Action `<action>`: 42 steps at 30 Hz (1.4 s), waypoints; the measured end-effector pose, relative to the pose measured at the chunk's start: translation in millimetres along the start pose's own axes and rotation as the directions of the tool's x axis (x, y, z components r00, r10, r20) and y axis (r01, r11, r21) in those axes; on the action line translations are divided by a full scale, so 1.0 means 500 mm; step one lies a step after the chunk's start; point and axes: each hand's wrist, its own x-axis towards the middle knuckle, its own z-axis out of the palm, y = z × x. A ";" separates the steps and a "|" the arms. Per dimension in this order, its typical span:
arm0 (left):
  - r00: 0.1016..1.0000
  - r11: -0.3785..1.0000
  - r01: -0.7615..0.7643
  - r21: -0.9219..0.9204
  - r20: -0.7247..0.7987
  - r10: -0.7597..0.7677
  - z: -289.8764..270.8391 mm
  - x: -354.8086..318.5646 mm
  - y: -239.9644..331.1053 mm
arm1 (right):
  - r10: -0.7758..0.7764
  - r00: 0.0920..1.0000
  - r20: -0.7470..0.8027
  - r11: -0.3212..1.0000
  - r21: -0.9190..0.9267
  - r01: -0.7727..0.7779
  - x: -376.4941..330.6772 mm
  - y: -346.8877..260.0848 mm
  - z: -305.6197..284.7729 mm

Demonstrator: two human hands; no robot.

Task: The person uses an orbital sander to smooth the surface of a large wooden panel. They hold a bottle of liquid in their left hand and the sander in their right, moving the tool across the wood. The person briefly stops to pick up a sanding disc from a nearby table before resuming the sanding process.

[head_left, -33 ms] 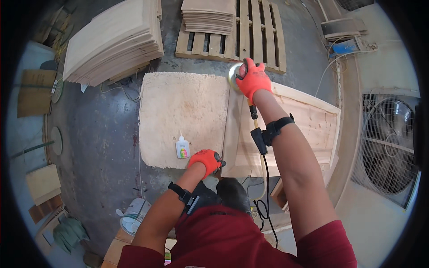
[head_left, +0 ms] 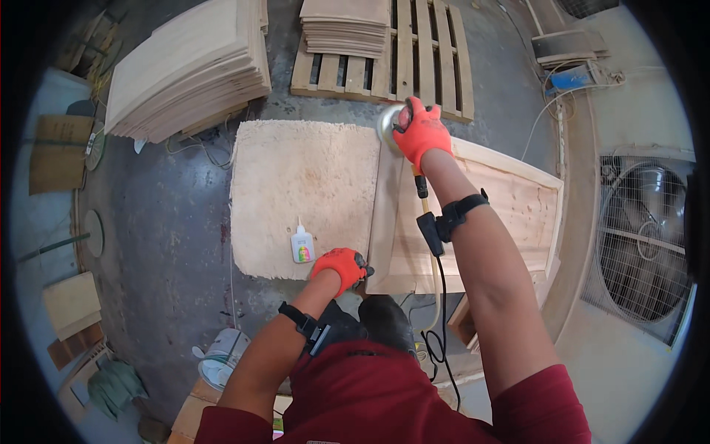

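1. Right hand (head_left: 423, 132), orange glove, wrapped tight round sander (head_left: 390, 127) at far end of wooden box (head_left: 473, 214); fingers curled over the top, disc only partly seen under the glove.
2. Left hand (head_left: 340, 268), orange glove, pressed down with fingers bent on near corner of wooden box, just where fuzzy mat (head_left: 303, 192) meets it; pinching nothing.
3. Sander: sits on far left edge of wooden box, cord (head_left: 442, 296) trailing back along the right forearm toward the body.
4. Handling, judged: sander likely compact, rigid, moderately heavy, prone to buzz and skate; best gripped from above over the body, as now. Cord limp, liable to snag on box edge.
5. Wooden box: stiff, bulky, probably heavy for 1 hand; long side rails look like the sound place to grab, corners for steadying. Raw wood, splinter risk, hence gloves.
6. Glue bottle (head_left: 302, 246): small, white, upright on fuzzy mat just left of wooden box near corner; light, squeezable, easy to tip.
7. Counts: 2 gloved hands, 2 black wrist straps, 1 sander, 1 wooden box, 1 fuzzy mat, 1 glue bottle.
8. Beyond wooden box: 1 pallet (head_left: 414, 59) carrying 1 small stack of panels (head_left: 344, 26); 1 big fanned stack of boards (head_left: 185, 74) far left of it.
9. Right of wooden box: 1 large fan (head_left: 640, 244) in wall.
10. Near left of wooden box, by the legs: 1 white bucket (head_left: 222, 355); contents unclear.
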 end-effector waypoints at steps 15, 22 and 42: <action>0.999 0.998 -0.042 0.046 -0.027 0.044 -0.024 -0.025 0.031 | 0.049 0.999 -0.017 0.996 0.080 -0.048 -0.082 0.020 0.011; 0.995 0.990 0.087 -0.110 0.053 -0.082 -0.017 -0.012 0.034 | 0.209 0.975 -0.071 0.974 0.108 -0.200 -0.033 0.182 -0.026; 0.981 0.928 0.187 -0.324 0.008 -0.194 0.004 -0.026 0.058 | -0.006 1.000 -0.028 0.997 0.080 0.009 -0.051 0.379 -0.081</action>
